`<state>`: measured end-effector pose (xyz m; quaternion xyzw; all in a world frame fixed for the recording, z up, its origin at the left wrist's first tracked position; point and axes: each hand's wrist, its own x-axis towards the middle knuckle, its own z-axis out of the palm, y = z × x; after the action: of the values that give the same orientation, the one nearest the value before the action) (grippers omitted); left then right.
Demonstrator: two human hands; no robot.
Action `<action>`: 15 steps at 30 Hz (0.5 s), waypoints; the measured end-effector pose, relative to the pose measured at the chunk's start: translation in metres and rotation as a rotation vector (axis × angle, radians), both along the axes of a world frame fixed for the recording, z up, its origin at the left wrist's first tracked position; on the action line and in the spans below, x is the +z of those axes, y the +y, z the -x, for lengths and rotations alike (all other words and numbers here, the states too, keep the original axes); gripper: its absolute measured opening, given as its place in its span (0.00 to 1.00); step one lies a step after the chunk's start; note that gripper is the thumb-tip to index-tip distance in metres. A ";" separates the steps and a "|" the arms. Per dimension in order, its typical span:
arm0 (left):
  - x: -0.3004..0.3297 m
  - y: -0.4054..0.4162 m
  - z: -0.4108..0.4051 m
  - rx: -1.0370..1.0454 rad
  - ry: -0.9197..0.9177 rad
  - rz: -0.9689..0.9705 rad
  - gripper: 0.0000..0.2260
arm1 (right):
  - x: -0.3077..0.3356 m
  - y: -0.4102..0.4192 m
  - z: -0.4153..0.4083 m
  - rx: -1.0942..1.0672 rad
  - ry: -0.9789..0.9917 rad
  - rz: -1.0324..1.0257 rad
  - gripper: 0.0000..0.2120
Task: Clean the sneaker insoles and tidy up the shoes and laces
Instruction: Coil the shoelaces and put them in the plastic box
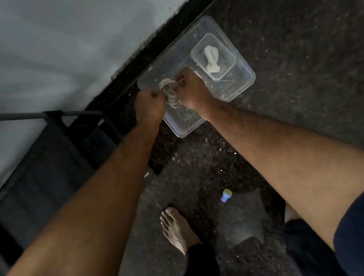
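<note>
Down at six o'clock: bare foot (pixel 177 228) on dark floor (pixel 300 35). Toward twelve, left hand (pixel 149 106) and right hand (pixel 193 91), each grip curled tight round coiled white lace (pixel 169 92), above clear tub (pixel 234 91). Beyond, second lace bundle (pixel 211 60) inside smaller container (pixel 230 62).

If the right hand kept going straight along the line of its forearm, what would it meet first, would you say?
The right hand, gripping the coiled lace with the left hand, points up the frame and slightly left over the large clear tray. It would probably meet the tray's far rim first, then the dark wall base; depth is uncertain.
</note>
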<state>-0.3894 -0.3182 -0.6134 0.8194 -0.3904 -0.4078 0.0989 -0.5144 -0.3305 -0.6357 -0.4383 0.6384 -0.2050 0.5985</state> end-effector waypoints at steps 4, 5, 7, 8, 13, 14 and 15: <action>-0.024 -0.009 -0.013 -0.062 -0.152 -0.022 0.16 | -0.028 -0.011 -0.015 0.049 0.070 0.001 0.07; -0.026 -0.011 -0.014 -0.085 -0.202 -0.028 0.20 | -0.033 -0.013 -0.018 0.066 0.093 0.000 0.07; -0.029 -0.015 -0.012 -0.128 -0.304 -0.046 0.22 | -0.038 -0.017 -0.021 0.083 0.136 0.007 0.09; -0.032 -0.017 -0.011 -0.150 -0.344 -0.048 0.21 | -0.039 -0.020 -0.022 0.087 0.159 0.016 0.10; -0.039 -0.023 -0.011 -0.197 -0.402 0.004 0.19 | -0.040 -0.026 -0.023 0.159 0.276 0.096 0.11; -0.037 -0.020 -0.011 -0.211 -0.408 0.017 0.19 | -0.036 -0.025 -0.021 0.165 0.270 0.095 0.13; -0.032 -0.016 -0.010 -0.243 -0.426 0.036 0.20 | -0.031 -0.022 -0.019 0.172 0.262 0.094 0.14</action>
<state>-0.3796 -0.3341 -0.6458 0.8321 -0.5053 -0.2277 -0.0208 -0.4954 -0.3525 -0.6668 -0.5418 0.6609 -0.1235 0.5044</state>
